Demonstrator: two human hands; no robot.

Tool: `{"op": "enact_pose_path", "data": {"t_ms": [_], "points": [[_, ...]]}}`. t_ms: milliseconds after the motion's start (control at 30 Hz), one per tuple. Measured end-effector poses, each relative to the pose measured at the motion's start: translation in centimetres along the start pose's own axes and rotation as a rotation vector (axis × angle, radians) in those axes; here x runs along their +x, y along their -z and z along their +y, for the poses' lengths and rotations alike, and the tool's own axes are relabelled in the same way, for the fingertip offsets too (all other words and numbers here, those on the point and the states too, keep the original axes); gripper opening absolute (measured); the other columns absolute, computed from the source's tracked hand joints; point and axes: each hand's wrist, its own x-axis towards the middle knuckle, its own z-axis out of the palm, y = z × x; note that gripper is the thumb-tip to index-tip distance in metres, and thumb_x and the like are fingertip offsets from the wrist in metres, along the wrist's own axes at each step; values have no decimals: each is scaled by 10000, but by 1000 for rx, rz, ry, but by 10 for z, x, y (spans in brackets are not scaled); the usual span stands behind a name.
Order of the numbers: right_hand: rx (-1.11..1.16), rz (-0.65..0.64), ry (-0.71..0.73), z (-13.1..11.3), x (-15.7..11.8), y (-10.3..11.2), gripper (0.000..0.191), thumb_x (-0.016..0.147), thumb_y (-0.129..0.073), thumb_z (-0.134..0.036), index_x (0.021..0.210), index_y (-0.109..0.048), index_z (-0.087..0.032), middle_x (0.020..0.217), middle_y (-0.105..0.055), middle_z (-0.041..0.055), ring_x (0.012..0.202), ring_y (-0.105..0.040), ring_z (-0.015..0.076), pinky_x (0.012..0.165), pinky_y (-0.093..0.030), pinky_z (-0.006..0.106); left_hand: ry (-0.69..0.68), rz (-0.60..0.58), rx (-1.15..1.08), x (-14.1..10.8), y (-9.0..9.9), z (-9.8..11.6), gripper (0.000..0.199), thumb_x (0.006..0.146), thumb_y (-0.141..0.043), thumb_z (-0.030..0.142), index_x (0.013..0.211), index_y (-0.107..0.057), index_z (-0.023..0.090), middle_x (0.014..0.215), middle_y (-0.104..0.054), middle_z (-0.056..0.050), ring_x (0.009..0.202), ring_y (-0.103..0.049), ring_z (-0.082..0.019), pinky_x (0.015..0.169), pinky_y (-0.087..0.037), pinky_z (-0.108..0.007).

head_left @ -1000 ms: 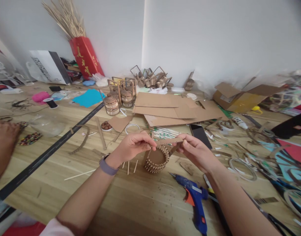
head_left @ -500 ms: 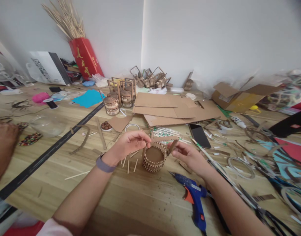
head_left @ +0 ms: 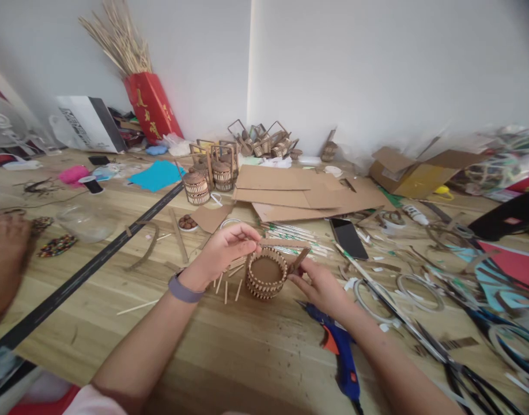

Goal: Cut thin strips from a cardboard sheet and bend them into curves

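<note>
A small round basket (head_left: 268,288) woven from brown strips and pale sticks stands on the wooden table in front of me. Its flat cardboard handle (head_left: 286,244) rises above the rim. Thumb and fingers of my left hand (head_left: 232,249) pinch the handle's upper left corner. On the other side, my right hand (head_left: 320,286) grips the handle's right upright, low down by the basket wall; its fingertips are partly hidden. Several short sticks (head_left: 225,292) lie left of the basket. A blue glue gun (head_left: 344,360) rests below my right hand, partly covered by my forearm.
Cardboard sheets (head_left: 282,178) and finished lidded baskets (head_left: 197,187) are behind. A phone (head_left: 348,238), large scissors (head_left: 458,369) and tape rings lie to the right. Another person's hand (head_left: 7,245) is at far left, beyond a black strip (head_left: 95,262).
The basket has shifted slightly left. My right hand has moved left and closed in on the handle's right upright, now covering part of the glue gun. My left hand stays at the handle's corner.
</note>
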Motion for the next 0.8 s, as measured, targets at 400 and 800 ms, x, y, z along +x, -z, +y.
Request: {"op": "enact_pose_path", "data": {"t_ms": [400,800], "points": [[-151,84,-230,-6,-23,12,296,863,-533,-428,1074,-563,-223,836,-680,40,709,-649,206,676,-488,335,-3,43,41,-1,0,0,188,795,-723,287,924,-644,176,803,-674,4,773,-673,-128,714,-500,-228],[-485,156,-741,-22,-163,-34,394,881,-456,-563,1037,-577,-223,936,-736,125,687,-715,257,535,-471,319,-43,62,25,0,5,-9,285,791,-769,413,937,-677,186,845,-677,-16,792,-648,-139,705,-485,-233]]}}
